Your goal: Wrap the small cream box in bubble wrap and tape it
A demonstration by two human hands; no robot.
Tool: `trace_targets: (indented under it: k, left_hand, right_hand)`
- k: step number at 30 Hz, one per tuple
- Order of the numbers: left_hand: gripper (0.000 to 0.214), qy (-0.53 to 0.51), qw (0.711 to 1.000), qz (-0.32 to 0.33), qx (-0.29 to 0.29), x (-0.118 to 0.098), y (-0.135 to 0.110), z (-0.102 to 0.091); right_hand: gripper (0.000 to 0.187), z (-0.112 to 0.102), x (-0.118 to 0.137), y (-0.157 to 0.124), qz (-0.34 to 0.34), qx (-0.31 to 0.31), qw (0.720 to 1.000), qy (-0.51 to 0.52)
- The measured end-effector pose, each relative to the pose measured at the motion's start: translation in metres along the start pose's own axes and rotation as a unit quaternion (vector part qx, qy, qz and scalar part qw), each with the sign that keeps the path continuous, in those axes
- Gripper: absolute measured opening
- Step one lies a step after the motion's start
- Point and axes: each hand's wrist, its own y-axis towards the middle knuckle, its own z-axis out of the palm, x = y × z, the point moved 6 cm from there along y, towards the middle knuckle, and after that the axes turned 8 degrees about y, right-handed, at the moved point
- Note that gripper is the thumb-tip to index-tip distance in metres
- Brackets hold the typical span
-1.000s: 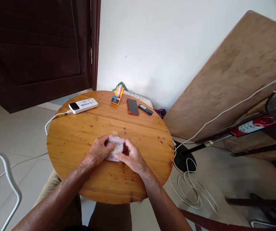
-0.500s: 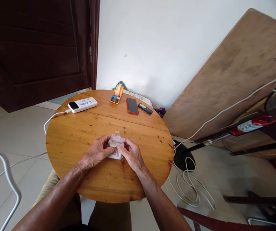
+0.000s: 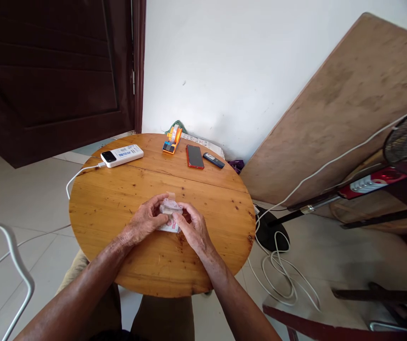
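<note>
A small whitish packet with red print and a crinkled, see-through wrapping lies near the middle of the round wooden table. My left hand grips its left side, thumb pressing on the front and fingers curled round the far edge. From the right, my right hand pinches it, the thumb close to the left one. A short beige strip sticks out past the far edge; it looks like tape. My fingers partly cover the packet, and its contents cannot be made out.
At the table's far side are a white power bank with a cable, an orange tape dispenser, a red-edged phone and a dark handheld device. A fan stand and coiled white cable are on the floor at right.
Both hands stay on the packet. The left fingers have shifted slightly up over its far edge, near the strip. The view has moved a little.
</note>
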Motion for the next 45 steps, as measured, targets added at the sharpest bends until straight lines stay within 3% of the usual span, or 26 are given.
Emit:
trace_targets:
  k: [13,23,26,30,32,36,45]
  left_hand:
    - [0.078,0.041,0.999,0.004,-0.007,-0.006,-0.003,0.002]
    - [0.072,0.059,0.998,0.023,-0.002,-0.005,-0.001,0.000]
    - [0.072,0.053,0.998,0.027,0.003,-0.004,-0.001,0.001]
    - [0.073,0.031,0.999,0.038,0.012,-0.004,0.000,0.002]
    - [0.074,0.023,0.999,0.041,0.016,-0.004,0.000,0.003]
    - [0.081,0.019,0.999,0.034,0.023,-0.005,0.000,0.004]
    - [0.081,0.037,0.998,0.042,0.026,-0.005,0.001,0.002]
  right_hand:
    - [0.021,0.004,0.017,-0.008,-0.140,-0.027,0.979,-0.146]
    - [0.026,0.004,0.035,-0.016,-0.209,-0.047,0.938,-0.274]
    - [0.028,0.003,0.033,-0.015,-0.190,-0.040,0.948,-0.251]
    - [0.025,-0.008,0.026,-0.006,-0.121,-0.052,0.983,-0.125]
    - [0.022,-0.008,0.024,0.002,-0.085,-0.030,0.993,-0.082]
    - [0.018,0.001,0.026,0.016,-0.039,0.018,0.998,-0.039]
    - [0.012,0.006,0.021,0.037,0.012,-0.010,0.996,0.089]
